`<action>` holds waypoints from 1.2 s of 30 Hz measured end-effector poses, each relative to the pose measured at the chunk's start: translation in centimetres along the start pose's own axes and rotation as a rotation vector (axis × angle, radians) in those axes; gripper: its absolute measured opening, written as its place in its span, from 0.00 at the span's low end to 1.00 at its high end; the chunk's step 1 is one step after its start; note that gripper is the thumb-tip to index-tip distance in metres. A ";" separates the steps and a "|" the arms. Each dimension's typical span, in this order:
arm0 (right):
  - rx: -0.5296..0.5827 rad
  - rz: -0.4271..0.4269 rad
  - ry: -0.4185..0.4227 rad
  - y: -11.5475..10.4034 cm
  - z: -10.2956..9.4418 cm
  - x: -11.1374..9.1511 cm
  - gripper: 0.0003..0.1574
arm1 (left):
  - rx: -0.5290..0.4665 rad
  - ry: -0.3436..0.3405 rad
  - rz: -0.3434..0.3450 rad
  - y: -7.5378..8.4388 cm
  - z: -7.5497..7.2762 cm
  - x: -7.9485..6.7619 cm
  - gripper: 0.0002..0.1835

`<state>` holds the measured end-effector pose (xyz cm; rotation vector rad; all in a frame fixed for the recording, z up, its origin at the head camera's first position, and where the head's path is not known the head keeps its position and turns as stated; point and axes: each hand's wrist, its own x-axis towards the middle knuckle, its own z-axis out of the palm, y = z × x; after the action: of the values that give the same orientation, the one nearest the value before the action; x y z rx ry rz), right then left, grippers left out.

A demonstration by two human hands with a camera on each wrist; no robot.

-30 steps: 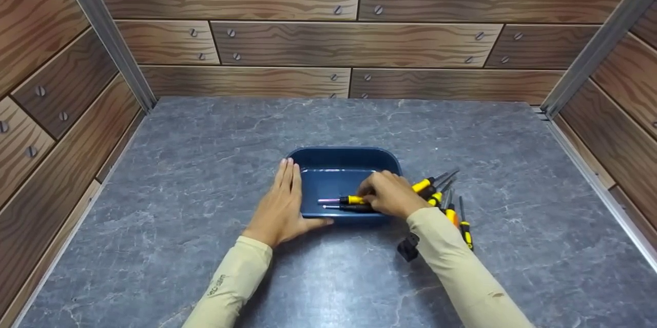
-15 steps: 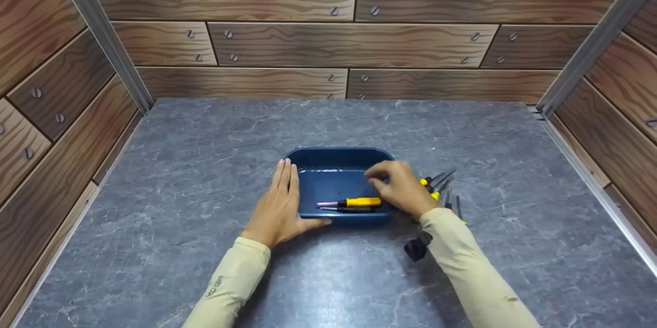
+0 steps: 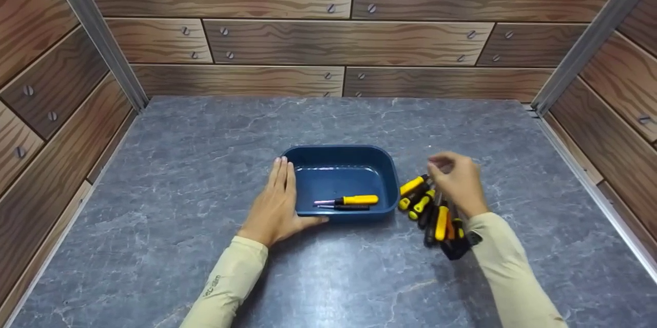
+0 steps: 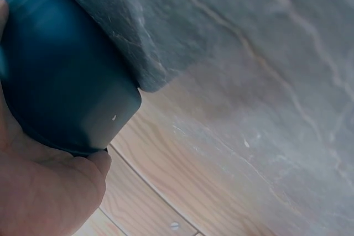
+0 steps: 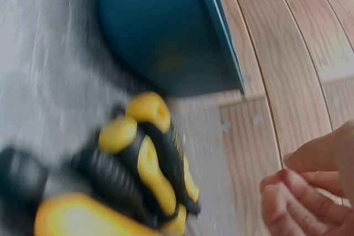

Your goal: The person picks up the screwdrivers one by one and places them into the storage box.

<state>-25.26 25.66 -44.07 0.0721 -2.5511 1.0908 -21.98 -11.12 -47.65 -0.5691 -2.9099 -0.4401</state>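
My left hand [image 3: 272, 205] rests against the left end of a blue plastic box [image 3: 391, 184], fingers straight along its side and thumb at the front wall. The left wrist view shows that hand [image 4: 50, 192] at the box's corner. Inside the box, near the front, lie a yellow-handled screwdriver [image 3: 360, 199] and a slim black-handled screwdriver [image 3: 354, 208]. Bent loosely and holding nothing, my right hand [image 3: 459, 181] is above the shafts of several yellow and black screwdrivers [image 3: 441, 223] beside the box. Its bent fingers also show in the right wrist view, with screwdriver handles [image 5: 157, 175] to the left.
The grey marbled tabletop [image 3: 215, 133] extends around the box. Wood-patterned walls [image 3: 287, 43] stand behind and at both sides, with metal posts [image 3: 95, 35] at the corners. A black wrist mount [image 3: 456, 247] hangs below the right wrist.
My right hand let go of the yellow-handled screwdriver in the box, lifted out and moved right, over the screwdrivers on the table. My left hand stayed against the box.
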 end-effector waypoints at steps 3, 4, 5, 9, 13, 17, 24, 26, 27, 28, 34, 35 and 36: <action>-0.069 0.084 -0.060 1.6 -1.6 -0.7 0.14 | -0.009 -0.019 -0.011 0.0 0.0 0.0 0.74; -0.084 0.119 -0.105 2.1 -2.2 -1.0 0.17 | -0.011 -0.018 -0.010 0.0 -0.1 0.0 0.74; -0.091 0.158 -0.154 2.5 -2.7 -1.3 0.19 | -0.009 -0.018 -0.010 0.1 -0.1 0.0 0.74; -0.059 0.338 -0.379 3.9 -4.4 -2.3 0.26 | -0.010 -0.002 -0.008 0.0 -0.1 -0.1 0.74; 0.002 0.477 -0.518 4.8 -5.4 -3.2 0.26 | -0.023 0.017 -0.005 -0.1 0.0 -0.2 0.74; 0.039 0.525 -0.565 5.2 -5.6 -4.0 0.24 | -0.025 0.018 -0.005 0.0 0.0 -0.2 0.73; 0.007 0.519 -0.582 4.8 -5.3 -4.3 0.20 | -0.021 0.000 -0.013 0.0 -0.2 0.0 0.74; -0.012 0.509 -0.578 4.7 -5.2 -4.2 0.18 | -0.018 -0.011 -0.018 0.0 -0.3 0.0 0.74; -0.025 0.505 -0.573 4.6 -5.1 -4.2 0.17 | -0.019 -0.020 -0.019 0.0 -0.3 0.0 0.74; -0.034 0.504 -0.569 4.6 -5.0 -4.2 0.15 | -0.022 -0.022 -0.017 0.0 -0.3 0.1 0.74; -0.073 0.498 -0.549 4.8 -5.0 -4.2 0.13 | -0.024 -0.032 -0.016 0.1 -0.3 0.1 0.74; -0.076 0.494 -0.548 4.9 -5.0 -4.2 0.13 | -0.021 -0.033 -0.018 0.1 -0.2 0.0 0.74; -0.076 0.491 -0.549 5.1 -5.1 -4.2 0.13 | -0.020 -0.031 -0.017 0.2 -0.2 0.0 0.74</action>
<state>-20.75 32.40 -45.79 -0.3379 -3.2094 1.2797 -21.92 -11.03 -47.40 -0.5591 -2.9456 -0.4673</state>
